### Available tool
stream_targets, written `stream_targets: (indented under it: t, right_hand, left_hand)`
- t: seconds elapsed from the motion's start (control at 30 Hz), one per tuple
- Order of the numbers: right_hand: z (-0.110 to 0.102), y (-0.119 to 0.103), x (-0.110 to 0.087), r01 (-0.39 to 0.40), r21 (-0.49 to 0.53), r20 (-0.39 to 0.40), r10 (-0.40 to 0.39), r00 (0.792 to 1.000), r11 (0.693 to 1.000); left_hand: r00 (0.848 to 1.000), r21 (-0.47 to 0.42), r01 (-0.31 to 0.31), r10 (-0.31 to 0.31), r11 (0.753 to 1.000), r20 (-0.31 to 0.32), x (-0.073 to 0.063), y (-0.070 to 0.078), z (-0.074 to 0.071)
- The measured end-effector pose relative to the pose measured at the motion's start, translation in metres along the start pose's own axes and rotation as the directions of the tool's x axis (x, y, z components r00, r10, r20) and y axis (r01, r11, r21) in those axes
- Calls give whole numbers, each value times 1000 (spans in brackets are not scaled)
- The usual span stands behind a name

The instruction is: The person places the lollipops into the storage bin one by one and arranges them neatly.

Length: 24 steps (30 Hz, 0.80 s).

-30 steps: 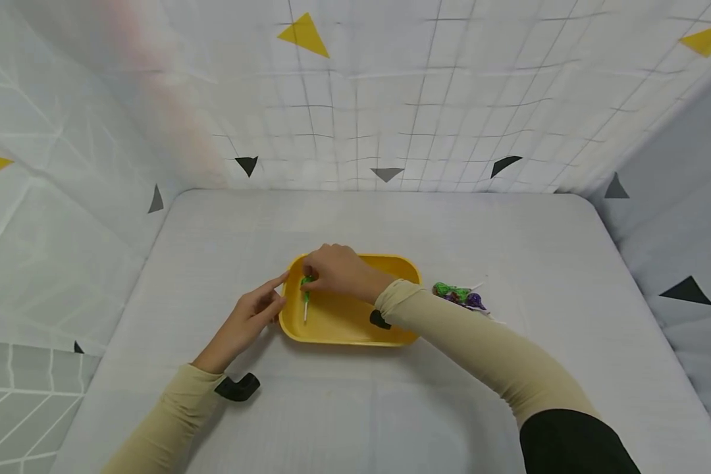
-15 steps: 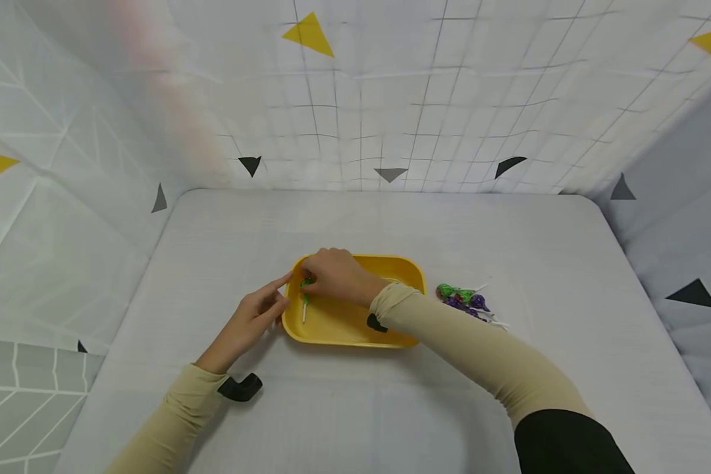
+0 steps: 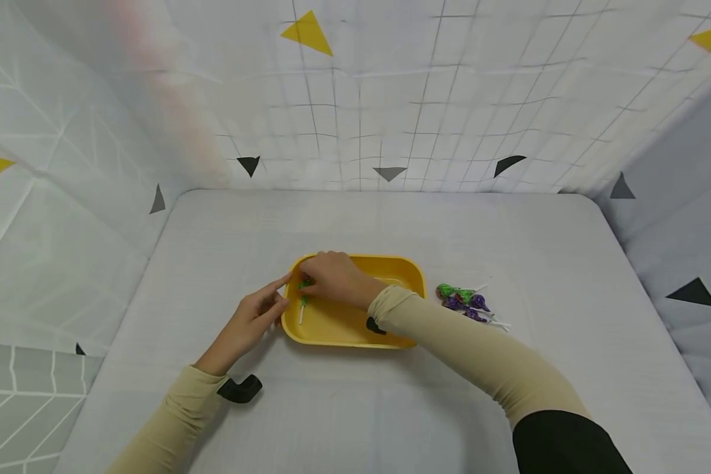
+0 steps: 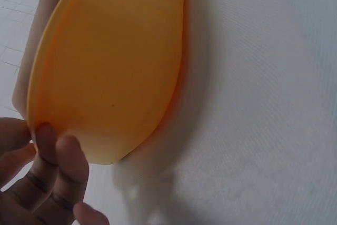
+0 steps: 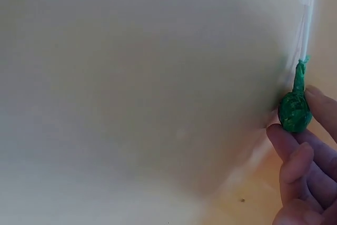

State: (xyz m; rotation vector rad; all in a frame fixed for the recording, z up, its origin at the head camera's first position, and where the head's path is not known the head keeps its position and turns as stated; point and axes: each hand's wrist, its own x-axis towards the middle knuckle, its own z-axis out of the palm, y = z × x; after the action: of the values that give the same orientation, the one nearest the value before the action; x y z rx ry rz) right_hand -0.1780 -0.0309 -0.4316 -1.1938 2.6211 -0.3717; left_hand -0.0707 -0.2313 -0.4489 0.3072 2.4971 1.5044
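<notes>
A yellow tray stands on the white-covered table. My left hand holds its left end, with fingertips at the rim and against the outer wall. Inside that end, my right hand pinches a green-wrapped lollipop by its round head, as the right wrist view shows of the lollipop between thumb and fingers. Its white stick points toward the near side of the tray. The back of the right hand hides most of the candy head in the head view.
Several green and purple lollipops lie in a heap to the right of the tray, sticks pointing rightward. White fabric walls enclose the far side and both flanks of the table.
My right hand has shifted slightly left and nearer inside the tray, taking the green lollipop closer to the left wall. The left hand keeps its hold on the tray's end.
</notes>
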Motion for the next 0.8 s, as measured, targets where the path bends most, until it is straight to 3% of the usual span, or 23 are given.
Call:
stream_targets:
  t: [0.8]
  right_hand:
    - [5,1,-2,21,-27,-29,-22,999,999]
  left_hand:
    - [1000,-1,-4,4,1000,-7,-2,0,1]
